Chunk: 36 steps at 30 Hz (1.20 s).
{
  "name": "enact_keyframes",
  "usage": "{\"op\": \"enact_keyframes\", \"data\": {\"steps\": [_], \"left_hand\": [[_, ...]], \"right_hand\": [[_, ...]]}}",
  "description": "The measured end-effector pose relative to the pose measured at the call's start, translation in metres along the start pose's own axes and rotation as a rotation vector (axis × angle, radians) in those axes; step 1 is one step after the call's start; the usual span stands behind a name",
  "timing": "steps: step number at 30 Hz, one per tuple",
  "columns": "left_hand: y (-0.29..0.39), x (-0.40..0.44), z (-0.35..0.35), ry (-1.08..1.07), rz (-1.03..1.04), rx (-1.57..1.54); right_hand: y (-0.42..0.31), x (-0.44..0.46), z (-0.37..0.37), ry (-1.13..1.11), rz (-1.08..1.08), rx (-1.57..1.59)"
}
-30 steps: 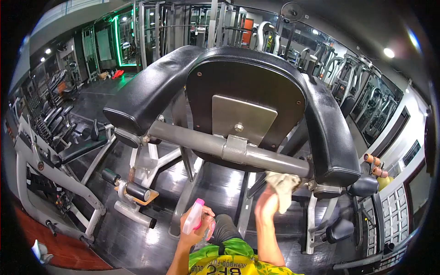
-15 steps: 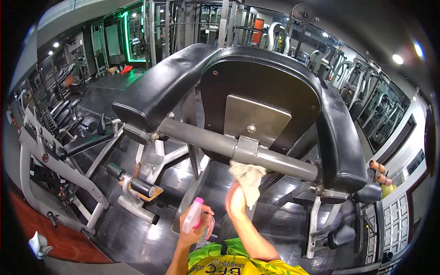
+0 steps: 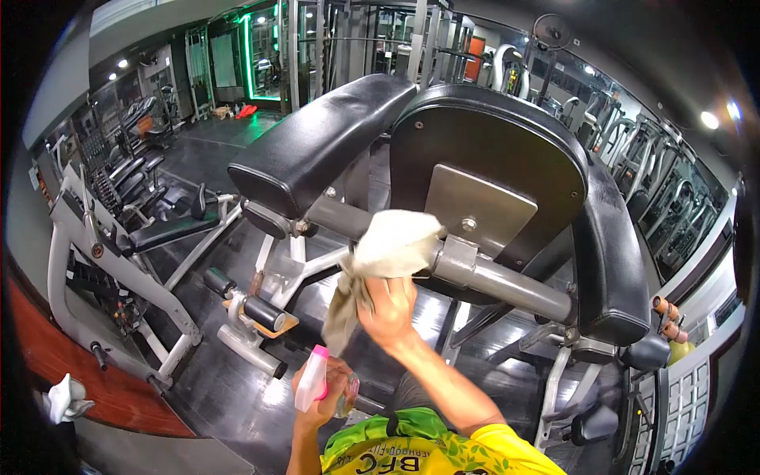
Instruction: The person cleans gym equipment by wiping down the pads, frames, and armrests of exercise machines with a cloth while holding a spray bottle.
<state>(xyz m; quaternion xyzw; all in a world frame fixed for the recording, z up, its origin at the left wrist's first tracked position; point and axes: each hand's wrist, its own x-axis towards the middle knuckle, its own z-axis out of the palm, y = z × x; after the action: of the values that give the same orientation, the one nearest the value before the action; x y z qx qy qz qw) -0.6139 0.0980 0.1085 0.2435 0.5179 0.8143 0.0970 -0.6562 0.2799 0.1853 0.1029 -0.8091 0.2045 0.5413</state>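
Observation:
My right hand [image 3: 388, 310] is closed on a pale cloth [image 3: 396, 241], raised against the left part of a grey metal crossbar [image 3: 514, 286]. Part of the cloth hangs down past my wrist and hides a stretch of the bar. Lower down, my left hand [image 3: 336, 385] grips a spray bottle [image 3: 313, 381] with a white and pink top. The crossbar belongs to a gym machine with a dark back panel [image 3: 483, 150], a bolted metal plate [image 3: 475, 207] and two black padded arms, one on the left [image 3: 324, 138] and one on the right [image 3: 613, 253].
A roller pad [image 3: 264, 313] on a white frame stands low at the left. Beyond it are a weight bench [image 3: 174, 232] and a grey machine frame [image 3: 134, 277]. More gym machines and mirrors line the back. A white cloth-like object [image 3: 67, 398] sits at the lower left.
My right hand with the cloth has moved left and up along the crossbar, from near its middle to its left part. The view has shifted slightly left. The spray bottle stays in my left hand.

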Motion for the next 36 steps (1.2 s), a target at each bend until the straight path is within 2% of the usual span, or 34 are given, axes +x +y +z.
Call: {"op": "enact_keyframes", "data": {"steps": [1, 2, 4, 5, 7, 8, 10, 11, 13, 16, 17, 19, 27, 29, 30, 31, 33, 34, 36], "left_hand": [[-0.001, 0.001, -0.001, 0.002, 0.002, -0.001], [-0.003, 0.001, -0.003, 0.003, 0.0, 0.004], [-0.006, 0.001, -0.005, 0.006, -0.002, 0.008], [-0.007, 0.001, -0.005, 0.017, -0.024, 0.011], [-0.009, 0.001, -0.005, 0.029, -0.044, 0.012], [-0.01, 0.0, -0.006, 0.035, -0.032, 0.034], [-0.011, -0.002, -0.007, 0.045, -0.023, 0.057], [-0.011, -0.002, -0.007, 0.037, -0.04, 0.056], [-0.009, -0.004, -0.005, 0.027, -0.06, 0.055], [-0.007, -0.005, -0.003, 0.018, -0.084, 0.019], [-0.008, -0.005, -0.003, 0.022, -0.098, 0.032], [-0.011, -0.007, -0.003, 0.027, -0.114, 0.046], [-0.021, -0.014, -0.004, 0.011, -0.132, 0.076], [-0.019, -0.015, -0.002, -0.002, -0.112, 0.073], [-0.018, -0.015, -0.001, -0.01, -0.09, 0.071], [-0.016, -0.015, 0.001, -0.01, -0.09, 0.07], [-0.013, -0.015, 0.003, -0.025, -0.078, 0.016], [-0.013, -0.016, 0.003, -0.025, -0.077, 0.017], [-0.014, -0.017, 0.002, -0.026, -0.048, -0.003]], "right_hand": [[0.008, 0.013, 0.001, -0.045, -0.091, -0.025], [0.013, 0.026, 0.007, -0.047, -0.093, -0.025], [0.018, 0.05, 0.026, -0.17, -0.149, -0.401], [0.016, 0.059, 0.037, -0.17, -0.149, -0.401], [0.01, 0.078, 0.053, -0.36, -0.03, -0.548], [0.011, 0.091, 0.054, -0.362, -0.032, -0.546], [0.012, 0.117, 0.055, -0.58, 0.273, -0.387], [0.017, 0.121, 0.058, -0.505, 0.24, -0.381], [0.016, 0.128, 0.056, -0.605, 0.322, -0.398], [0.012, 0.091, 0.07, -0.356, 0.066, -0.573], [0.009, 0.079, 0.066, -0.255, -0.079, -0.629], [0.013, 0.059, 0.06, -0.199, -0.27, -0.519], [0.017, 0.023, 0.045, -0.372, -0.425, -0.597], [0.015, 0.011, 0.04, -0.487, -0.346, -0.391], [0.018, -0.003, 0.042, -0.53, -0.22, -0.287], [0.022, -0.007, 0.045, -0.531, -0.22, -0.288], [0.03, -0.015, 0.052, -0.954, 0.674, 0.227], [0.033, -0.02, 0.056, -0.953, 0.673, 0.228], [0.038, -0.027, 0.068, -0.493, 1.468, 1.061]]}}
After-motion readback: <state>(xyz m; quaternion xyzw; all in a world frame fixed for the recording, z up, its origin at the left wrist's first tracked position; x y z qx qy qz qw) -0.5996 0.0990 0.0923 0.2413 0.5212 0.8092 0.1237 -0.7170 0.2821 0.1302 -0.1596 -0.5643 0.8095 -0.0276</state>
